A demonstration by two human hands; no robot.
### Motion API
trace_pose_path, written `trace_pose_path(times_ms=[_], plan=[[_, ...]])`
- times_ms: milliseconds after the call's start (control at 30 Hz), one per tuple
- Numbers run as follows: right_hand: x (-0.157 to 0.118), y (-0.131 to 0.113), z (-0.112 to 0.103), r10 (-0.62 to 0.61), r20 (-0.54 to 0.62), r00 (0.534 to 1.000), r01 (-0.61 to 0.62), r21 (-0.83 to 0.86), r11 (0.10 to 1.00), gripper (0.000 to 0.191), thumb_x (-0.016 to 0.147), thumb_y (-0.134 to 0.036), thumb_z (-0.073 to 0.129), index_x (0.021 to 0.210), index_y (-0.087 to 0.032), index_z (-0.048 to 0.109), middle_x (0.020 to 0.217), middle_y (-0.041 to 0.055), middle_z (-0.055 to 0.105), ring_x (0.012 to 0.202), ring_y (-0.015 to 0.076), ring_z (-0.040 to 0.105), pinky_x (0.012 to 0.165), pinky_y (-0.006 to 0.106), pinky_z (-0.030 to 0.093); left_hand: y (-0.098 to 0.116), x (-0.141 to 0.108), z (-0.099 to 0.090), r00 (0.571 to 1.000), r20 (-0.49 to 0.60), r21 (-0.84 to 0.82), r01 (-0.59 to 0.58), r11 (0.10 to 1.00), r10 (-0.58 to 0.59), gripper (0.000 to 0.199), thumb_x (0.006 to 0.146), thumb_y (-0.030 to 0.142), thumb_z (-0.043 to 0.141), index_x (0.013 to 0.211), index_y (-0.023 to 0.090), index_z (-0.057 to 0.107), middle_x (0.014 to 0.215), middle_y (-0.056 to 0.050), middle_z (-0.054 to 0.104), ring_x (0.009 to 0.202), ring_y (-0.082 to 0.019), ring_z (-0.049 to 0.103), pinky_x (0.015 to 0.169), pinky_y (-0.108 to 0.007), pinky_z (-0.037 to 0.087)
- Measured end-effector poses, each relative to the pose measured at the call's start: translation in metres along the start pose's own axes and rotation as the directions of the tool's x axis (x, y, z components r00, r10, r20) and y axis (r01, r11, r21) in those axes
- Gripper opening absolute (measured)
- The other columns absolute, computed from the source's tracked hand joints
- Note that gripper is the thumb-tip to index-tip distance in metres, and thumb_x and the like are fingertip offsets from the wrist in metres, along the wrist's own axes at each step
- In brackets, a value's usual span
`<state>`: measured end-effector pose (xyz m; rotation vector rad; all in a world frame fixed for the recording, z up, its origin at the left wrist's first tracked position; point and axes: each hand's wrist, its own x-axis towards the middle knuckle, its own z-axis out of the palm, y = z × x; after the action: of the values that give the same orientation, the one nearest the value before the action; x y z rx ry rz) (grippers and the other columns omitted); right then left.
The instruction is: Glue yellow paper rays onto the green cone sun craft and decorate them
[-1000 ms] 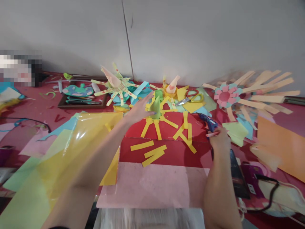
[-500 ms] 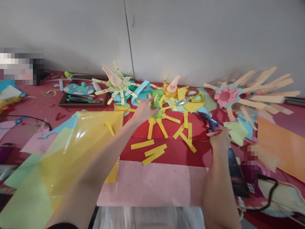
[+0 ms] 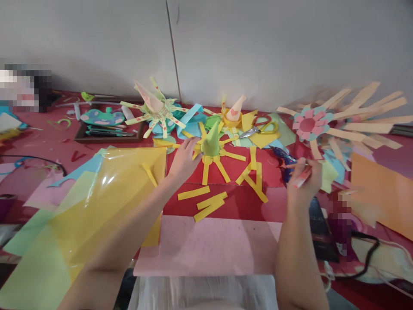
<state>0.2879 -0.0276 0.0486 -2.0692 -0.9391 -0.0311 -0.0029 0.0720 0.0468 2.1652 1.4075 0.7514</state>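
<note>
A green paper cone point(image 3: 211, 143) stands upright amid yellow paper strips that spread out from its base. My left hand point(image 3: 185, 160) is at the left side of this paper craft, fingers curled on its yellow strips beside the cone. Above the table at the right, my right hand point(image 3: 305, 178) grips a pinkish-red marker point(image 3: 302, 177), slightly blurred. Just left of that hand lies a dark blue tool point(image 3: 282, 160), perhaps a glue gun. Loose yellow strips point(image 3: 193, 193) lie in front of the craft, and several more point(image 3: 254, 178) overlap to its right.
Behind the craft lie scissors point(image 3: 258, 130) and a paper craft with a pink cone point(image 3: 235, 110). Another coned craft point(image 3: 156, 107) stands left, near a brown tray point(image 3: 108, 138). A peach-stripped paper flower point(image 3: 306, 124) is right. Yellow sheets in clear plastic point(image 3: 119, 181) lie left; a phone-like dark device point(image 3: 322, 232) right.
My left hand has moved down and left from the green cone to the strips at its base. My right hand has lifted slightly rightward with the marker, turning it.
</note>
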Motion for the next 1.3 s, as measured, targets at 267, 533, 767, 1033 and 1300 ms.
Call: trace_pose_path(times_ms=[267,533,767,1033,1300], plan=[[-0.072,-0.042,0.052,-0.430,0.286,0.857,0.394,0.176,0.902,0.020,0.082,-0.039,0.055,0.089,-0.020,0.053,0.092,0.0067,0.067,0.086,0.0201,0.060,0.079,0.037,0.050,-0.018,-0.026,0.013,0.969,0.210,0.294,0.067,0.953,-0.133,0.056,0.088,0.022,0.051,0.141,0.017,0.032,0.149,-0.016,0.032,0.139,-0.030,0.028,0.112,-0.053,0.022],[-0.086,-0.047,0.069,-0.534,0.468,0.704,0.582,0.051,0.812,0.008,0.081,-0.020,0.049,0.088,-0.020,0.051,0.081,0.0087,0.061,0.080,0.0251,0.055,0.072,0.040,0.046,0.001,-0.035,0.021,0.952,0.279,0.325,0.028,0.945,-0.124,0.059,0.087,0.023,0.054,0.141,0.016,0.031,0.151,-0.017,0.027,0.141,-0.030,0.023,0.114,-0.056,0.014],[-0.074,-0.038,0.066,-0.453,0.437,0.777,0.486,0.041,0.873,0.006,0.082,-0.023,0.046,0.082,-0.022,0.052,0.078,0.0058,0.059,0.077,0.0221,0.055,0.072,0.037,0.044,0.007,-0.035,0.025,0.961,0.246,0.293,0.049,0.955,-0.124,0.058,0.087,0.021,0.051,0.141,0.016,0.030,0.150,-0.016,0.030,0.139,-0.029,0.028,0.113,-0.056,0.018],[-0.071,-0.036,0.064,-0.392,0.469,0.792,0.383,0.119,0.916,0.015,0.084,-0.036,0.047,0.084,-0.022,0.052,0.082,0.0064,0.062,0.080,0.0223,0.059,0.071,0.035,0.046,0.012,-0.048,0.019,0.990,0.130,0.322,0.006,0.947,-0.050,0.028,0.089,0.016,0.043,0.115,0.012,0.054,0.130,-0.017,0.050,0.119,-0.028,0.051,0.105,-0.046,0.038],[-0.078,-0.043,0.064,-0.309,0.504,0.806,0.263,0.163,0.951,0.025,0.085,-0.048,0.049,0.082,-0.024,0.049,0.072,0.0012,0.062,0.066,0.0178,0.060,0.063,0.029,0.046,0.027,-0.064,0.015,0.970,0.243,0.434,-0.080,0.897,-0.031,0.022,0.086,0.030,0.058,0.099,0.012,0.058,0.101,-0.012,0.057,0.091,-0.026,0.058,0.082,-0.040,0.048]])
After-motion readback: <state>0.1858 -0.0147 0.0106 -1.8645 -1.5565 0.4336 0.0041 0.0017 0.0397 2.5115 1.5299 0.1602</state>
